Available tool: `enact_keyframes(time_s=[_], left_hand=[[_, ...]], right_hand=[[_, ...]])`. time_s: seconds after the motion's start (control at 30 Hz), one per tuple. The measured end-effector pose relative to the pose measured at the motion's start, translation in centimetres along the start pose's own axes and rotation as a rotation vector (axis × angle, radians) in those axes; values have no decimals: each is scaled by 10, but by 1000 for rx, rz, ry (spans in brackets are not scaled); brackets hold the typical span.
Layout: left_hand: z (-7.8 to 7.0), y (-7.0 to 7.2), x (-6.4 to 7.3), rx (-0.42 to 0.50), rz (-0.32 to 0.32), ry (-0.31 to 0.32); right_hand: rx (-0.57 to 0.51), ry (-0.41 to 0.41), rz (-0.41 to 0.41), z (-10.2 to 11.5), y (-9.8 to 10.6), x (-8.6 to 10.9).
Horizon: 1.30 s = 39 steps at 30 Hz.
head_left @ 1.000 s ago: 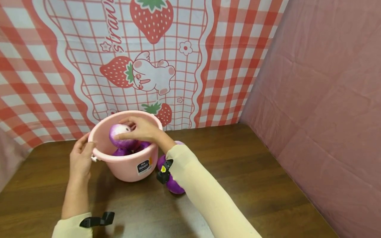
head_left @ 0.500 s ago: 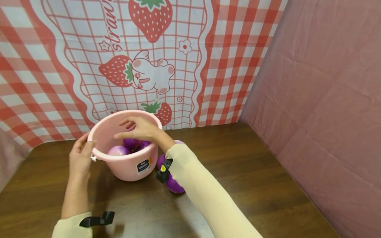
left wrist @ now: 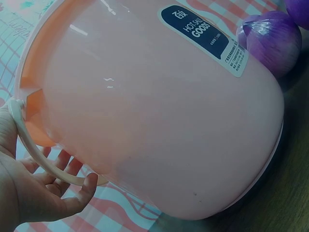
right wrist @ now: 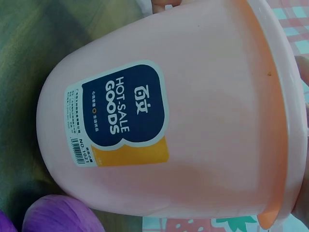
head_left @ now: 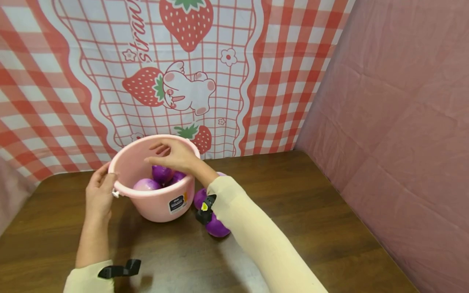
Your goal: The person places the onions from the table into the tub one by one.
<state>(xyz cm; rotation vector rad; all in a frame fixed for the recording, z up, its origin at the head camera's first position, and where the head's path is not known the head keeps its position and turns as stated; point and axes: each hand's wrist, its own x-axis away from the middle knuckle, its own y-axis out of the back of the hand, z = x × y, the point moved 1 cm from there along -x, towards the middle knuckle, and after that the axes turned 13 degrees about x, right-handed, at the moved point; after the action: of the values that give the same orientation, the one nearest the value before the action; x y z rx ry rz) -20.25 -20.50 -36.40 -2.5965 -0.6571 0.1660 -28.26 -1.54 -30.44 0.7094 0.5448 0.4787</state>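
Note:
A pink bucket (head_left: 157,209) stands on the wooden table, with several purple onions inside. One pale-topped onion (head_left: 146,184) lies toward the bucket's front, beside a darker onion (head_left: 162,174). My left hand (head_left: 98,195) holds the bucket's left rim; in the left wrist view, its fingers (left wrist: 72,167) are by the curved handle (left wrist: 46,162). Over the bucket's mouth, my right hand (head_left: 176,156) has parted fingers and carries nothing. Outside, to the bucket's right, onions (head_left: 218,227) sit on the table, partly hidden by my right forearm.
A label (right wrist: 123,113) is stuck on the bucket's side. Behind the table (head_left: 293,203) hangs a red checked strawberry cloth (head_left: 282,81), close to the bucket. A pink cloth (head_left: 395,101) borders the right side. Black straps (head_left: 119,270) circle both wrists.
My right hand has let go of an onion, which dropped to the bucket's front inside. Since then the hand has risen slightly and shifted right. My left hand has stayed at the rim.

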Motion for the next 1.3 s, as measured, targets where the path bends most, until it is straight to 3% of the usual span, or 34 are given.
enact_keyframes(time_s=[0.4, 0.83, 1.3], left_hand=[[0, -1, 0, -3, 7, 1], [-1, 0, -1, -18, -6, 9], [-2, -1, 0, -4, -8, -2]], right_hand=[[-102, -120, -112, -1, 9, 6], [-116, -140, -216, -21, 40, 19], [-95, -138, -223, -47, 55, 33]])
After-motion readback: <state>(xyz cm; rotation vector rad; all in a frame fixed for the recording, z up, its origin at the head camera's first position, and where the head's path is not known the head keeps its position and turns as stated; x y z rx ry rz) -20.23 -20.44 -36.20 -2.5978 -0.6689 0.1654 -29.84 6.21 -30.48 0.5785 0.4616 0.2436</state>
